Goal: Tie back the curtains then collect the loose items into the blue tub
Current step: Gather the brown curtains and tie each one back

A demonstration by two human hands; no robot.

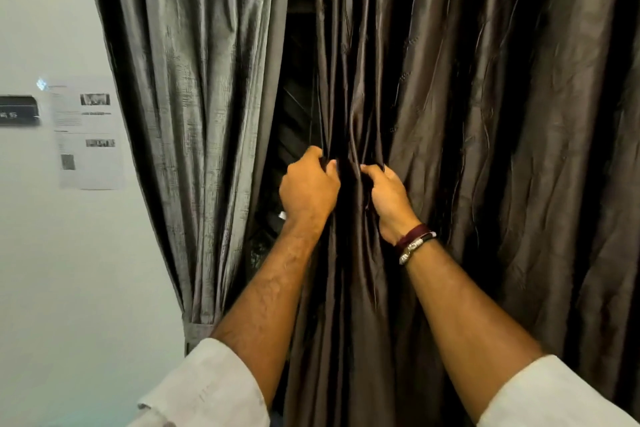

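The dark curtain (450, 114) is gathered into folds between the two hands at mid-frame. Its left edge is gripped by the left hand (308, 187), fingers curled round the fabric. A fold just beside is pinched by the right hand (388, 198). Both forearms are extended forward. The grey curtain (194, 114) is tied back at left.

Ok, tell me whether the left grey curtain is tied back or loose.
Tied back: a band cinches the grey curtain near the wall.
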